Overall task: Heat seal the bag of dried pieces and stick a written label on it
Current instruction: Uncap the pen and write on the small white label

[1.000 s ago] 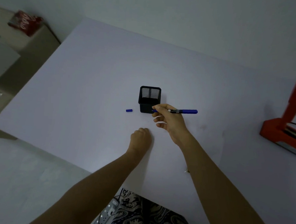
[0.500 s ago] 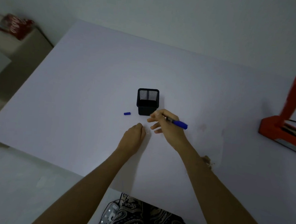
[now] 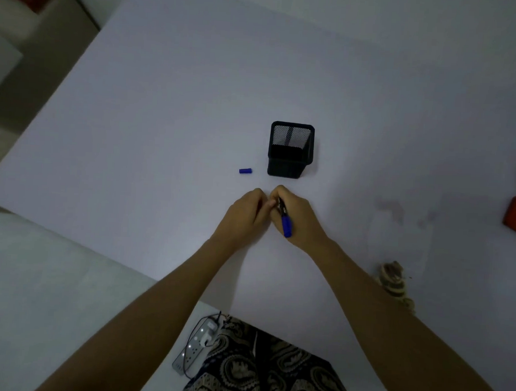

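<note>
Pen point(image 3: 286, 222) gripped in right hand point(image 3: 296, 218), table point(image 3: 165, 106)

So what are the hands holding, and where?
The right hand grips a blue pen near its tip end. Whether the left hand holds anything cannot be told.

You have one view only, from the camera on your head, so no second angle overlaps with it. It looks forward and steeply down onto the white worktop point(image 3: 171, 107), with your own forearms reaching up into the frame from the bottom edge. The wide lens bends the worktop's edges and takes in floor on the left and your lap below. The mesh pen holder point(image 3: 290, 150) sits near the middle, at arm's reach from the lens.
</note>
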